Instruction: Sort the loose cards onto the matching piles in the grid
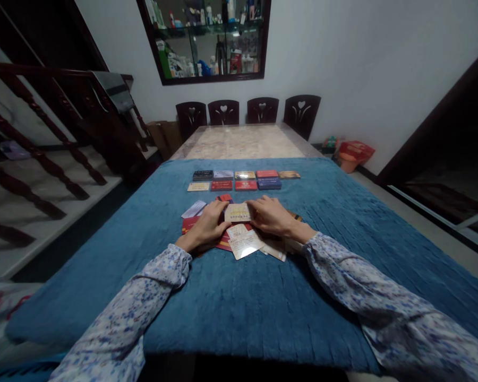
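Observation:
Between my two hands is a cream card [238, 212] with yellow print, gripped at its left end by my left hand [207, 225] and at its right end by my right hand [274, 216]. Whether it is one card or a small stack I cannot tell. Below it, loose cards lie in an overlapping pile, with a glossy cream card [246, 244] on top. A red card [189, 225] and a pale lilac card [194, 209] stick out left of my left hand. My right hand and wrist hide part of the pile.
Beyond my hands, sorted card stacks stand in two rows, among them a dark blue stack [269, 183] and a black stack [203, 175]. A blue cloth [143, 286] covers the near table; bare stone tabletop [239, 140] and several dark chairs [263, 110] are behind.

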Available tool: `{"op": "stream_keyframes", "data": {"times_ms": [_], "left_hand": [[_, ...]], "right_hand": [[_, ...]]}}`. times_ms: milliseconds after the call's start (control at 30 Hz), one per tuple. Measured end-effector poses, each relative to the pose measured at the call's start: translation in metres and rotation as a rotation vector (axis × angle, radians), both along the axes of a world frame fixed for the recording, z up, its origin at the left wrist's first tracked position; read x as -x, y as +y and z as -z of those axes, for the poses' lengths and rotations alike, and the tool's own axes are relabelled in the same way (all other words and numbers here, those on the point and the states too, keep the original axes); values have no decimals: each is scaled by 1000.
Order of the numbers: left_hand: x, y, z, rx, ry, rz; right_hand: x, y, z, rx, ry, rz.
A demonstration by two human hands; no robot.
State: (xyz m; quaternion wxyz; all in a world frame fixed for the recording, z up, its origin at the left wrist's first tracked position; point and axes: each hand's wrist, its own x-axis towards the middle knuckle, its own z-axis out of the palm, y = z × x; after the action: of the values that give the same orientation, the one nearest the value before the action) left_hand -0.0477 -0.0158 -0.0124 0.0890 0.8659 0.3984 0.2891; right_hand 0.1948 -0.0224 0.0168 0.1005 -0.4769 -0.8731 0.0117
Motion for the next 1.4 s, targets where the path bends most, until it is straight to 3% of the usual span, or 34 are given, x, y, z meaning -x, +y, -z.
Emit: {"op": "stream_keyframes", "data": {"times_ms": [500, 700, 1400], "left_hand": [[5, 8, -8, -34, 126, -57], [12, 10, -17, -22, 195, -80], [80, 52, -22, 38, 155, -162]], "right_hand": [[6, 5, -13, -38, -86, -29], [14, 13, -19, -29, -105, -62], [74, 52, -33, -26, -125, -122]]}}
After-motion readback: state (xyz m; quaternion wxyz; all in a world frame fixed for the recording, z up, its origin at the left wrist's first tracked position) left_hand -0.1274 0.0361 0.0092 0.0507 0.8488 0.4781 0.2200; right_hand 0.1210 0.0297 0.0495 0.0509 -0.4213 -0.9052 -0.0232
